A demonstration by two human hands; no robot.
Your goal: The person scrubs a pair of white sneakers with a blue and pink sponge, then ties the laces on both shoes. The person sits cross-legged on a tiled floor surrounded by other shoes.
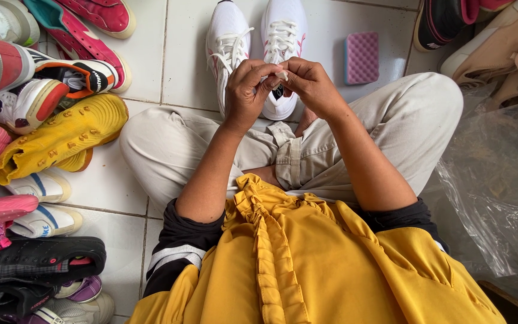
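Observation:
I sit cross-legged on a white tiled floor. My left hand and my right hand meet in front of me, both pinching a small white piece between their fingertips. What the piece is I cannot tell. Just beyond my hands stands a pair of white sneakers with pink trim, laces tied, toes pointing toward me. The hands hover over the toes of the pair and hide part of them.
A heap of shoes lies on the left: a yellow boot, pink, red, white and black ones. A pink and blue sponge lies beyond my right knee. Clear plastic sheeting and tan shoes are at the right.

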